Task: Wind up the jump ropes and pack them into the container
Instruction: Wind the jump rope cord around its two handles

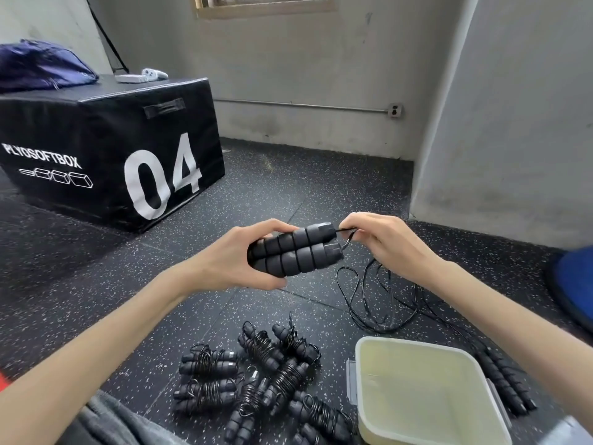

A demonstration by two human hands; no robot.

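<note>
Pale plastic, the container (426, 393) sits nearest on the right with nothing visible inside it, so no packing seems done yet. Just left of it, a heap of wound ropes (256, 380) lies on the speckled floor (96, 268), each a pair of ribbed black handles bound with cord. On the container's far side lies one more pair of handles (507, 380), unwound.

Above these, the step in hand looks like the start of a winding. The left hand (237, 261) grips two foam handles (293, 250) side by side, fingers curled round their butt ends. The right hand (382, 242) pinches the thin cord (346, 234) right where it leaves the caps. The loose cord (378, 300) trails in slack loops on the floor below.

The next move probably calls for drawing the cord taut and laying it round both handles in close turns, keeping the pair squeezed together so they do not splay.

Beyond stand a black box (106, 149) marked 04 and the grey wall (305, 65).
</note>
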